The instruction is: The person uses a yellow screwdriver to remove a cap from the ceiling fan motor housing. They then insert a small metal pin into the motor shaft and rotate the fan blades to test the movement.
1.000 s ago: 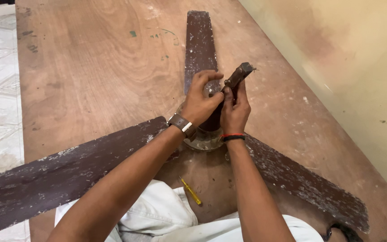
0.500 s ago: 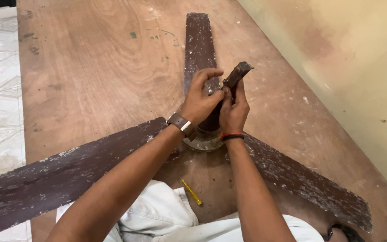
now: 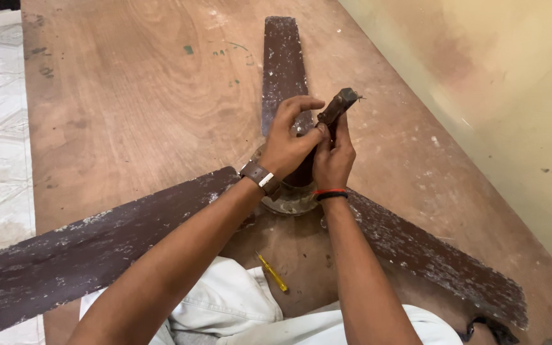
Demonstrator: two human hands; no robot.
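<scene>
Brown fan rod gripped by both hands, left hand, right hand, fan hub mostly hidden

The fan blades are dark maroon-brown, flecked all over with pale grey-white patches of worn paint, densest along the edges. The rod at 12 o'clock from the hands is rusty dark brown. The board is reddish brown with swirling grain, pale scuffs and small green marks at 11 o'clock. A yellow tool lies at 6 o'clock. The strap is brown, the band red and black. The wall is cream-yellow, the cloth white.
</scene>
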